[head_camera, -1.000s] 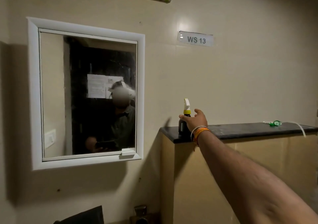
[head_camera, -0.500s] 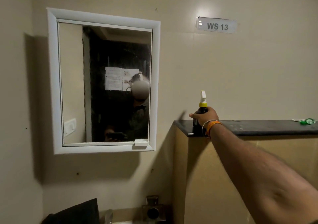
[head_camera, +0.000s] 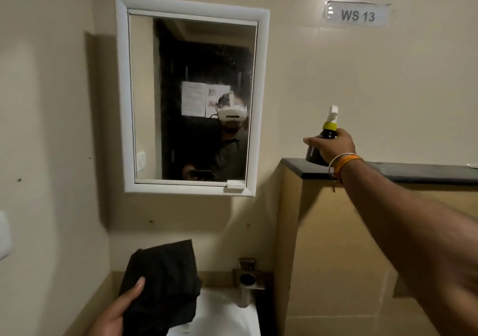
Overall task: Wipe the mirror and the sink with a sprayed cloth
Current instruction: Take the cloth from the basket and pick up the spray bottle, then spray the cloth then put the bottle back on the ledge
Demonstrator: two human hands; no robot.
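At the far left edge a white wall switch plate point(head_camera: 4, 235) is cut off by the frame. The left hand point(head_camera: 116, 312) is seen at the bottom, only partly in view, its wrist lost below the frame; its thumb is pressed on a folded black cloth point(head_camera: 165, 281), which is held upright in front of the wall and above the sink. The remaining fingers are hidden behind the cloth. Part of the white sink point(head_camera: 219, 315) is shown below and right of the cloth, its left portion covered by the cloth and its front cut off. A metal tap point(head_camera: 247, 281) is mounted just behind the basin. Above, the white-framed mirror point(head_camera: 191, 51) is fixed to the beige wall; speckles are visible on the glass, and the reflected room is too dark to be made out clearly. Further right, the right hand point(head_camera: 333, 145) is closed around the dark body of a spray bottle point(head_camera: 329, 129), whose yellow collar and white nozzle rise above the fingers. The bottle's base is seen at, or just above, the dark stone ledge point(head_camera: 413, 173); contact cannot be determined. Bangles point(head_camera: 341, 165) are worn at the wrist. A label reading "WS 13" point(head_camera: 357, 15) is stuck to the wall at upper right.
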